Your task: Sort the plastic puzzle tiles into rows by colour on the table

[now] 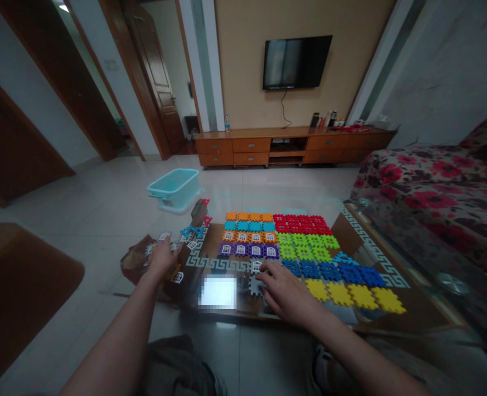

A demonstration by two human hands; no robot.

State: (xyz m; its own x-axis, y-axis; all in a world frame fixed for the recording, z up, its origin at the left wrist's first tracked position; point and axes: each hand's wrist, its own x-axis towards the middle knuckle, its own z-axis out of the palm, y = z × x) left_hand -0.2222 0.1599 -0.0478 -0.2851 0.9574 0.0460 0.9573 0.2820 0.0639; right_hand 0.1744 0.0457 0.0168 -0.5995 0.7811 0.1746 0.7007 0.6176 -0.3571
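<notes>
My left hand (163,257) reaches over the loose pieces at the table's left end, its fingers apart and touching or just above a white window piece (165,236). Another white window piece (178,277) lies beside its wrist. My right hand (284,289) is near the table's front edge, with curved, parted fingers over a grey puzzle tile (255,286) and beside a white window piece (256,267). Its fingers hide part of these. Behind it lie rows of purple tiles with windows (241,249), orange tiles with windows (243,237) and lime green tiles (303,246).
Yellow tiles (338,294), blue tiles (330,270) and red tiles (301,223) cover the right of the glass table (416,300). A pixelated bright rectangle (217,291) lies at the front. A turquoise bin (173,190) stands beyond; a floral sofa (429,176) is right.
</notes>
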